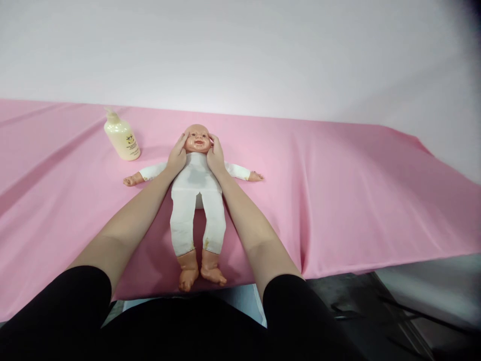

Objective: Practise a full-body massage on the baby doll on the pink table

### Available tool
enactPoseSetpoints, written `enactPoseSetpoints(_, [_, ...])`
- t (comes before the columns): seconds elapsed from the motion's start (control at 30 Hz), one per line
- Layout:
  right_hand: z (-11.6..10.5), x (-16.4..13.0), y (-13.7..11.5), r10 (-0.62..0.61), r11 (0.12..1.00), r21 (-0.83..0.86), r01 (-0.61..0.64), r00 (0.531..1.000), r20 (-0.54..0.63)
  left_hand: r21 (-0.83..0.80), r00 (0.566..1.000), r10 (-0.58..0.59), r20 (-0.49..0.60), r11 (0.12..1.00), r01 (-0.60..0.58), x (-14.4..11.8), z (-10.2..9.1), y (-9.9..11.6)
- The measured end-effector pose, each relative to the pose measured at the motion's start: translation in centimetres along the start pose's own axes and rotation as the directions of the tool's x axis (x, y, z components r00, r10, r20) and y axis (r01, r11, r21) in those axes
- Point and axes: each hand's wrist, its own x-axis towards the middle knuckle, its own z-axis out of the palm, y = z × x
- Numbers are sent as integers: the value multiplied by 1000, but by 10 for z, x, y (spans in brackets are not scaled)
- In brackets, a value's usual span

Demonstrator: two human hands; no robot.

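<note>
A baby doll (199, 173) with a bald, hard head and a white cloth body lies on its back, its feet towards me. My left hand (177, 154) rests along the left side of the doll's head, fingers stretched out and flat against the cheek. On the opposite side, my right hand (216, 154) touches the other cheek with its fingers extended in the same way. The head sits between my two palms. The doll's arms spread out to both sides, partly behind my wrists. A greyish patch shows on its chest.
A pale yellow pump bottle (122, 135) stands on the pink cloth (345, 200) to the left of the doll. The cloth covers the table and has folds. Behind it rises a white wall (240, 55). The table's front edge runs just below the doll's feet.
</note>
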Motion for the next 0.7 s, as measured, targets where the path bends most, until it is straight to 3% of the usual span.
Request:
enactPoseSetpoints(0.23, [-3, -1, -13, 39, 999, -3, -39, 999, -17, 27, 999, -46, -17, 999, 47, 1, 1, 8])
enactPoseSetpoints(0.5, [-1, -5, -18, 69, 998, -9, -69, 997, 20, 158, 994, -100, 36, 983, 93, -4, 3, 28])
enactPoseSetpoints(0.7, [2, -5, -17, 64, 998, -15, -64, 998, 8, 97, 996, -82, 34, 992, 78, -4, 4, 24])
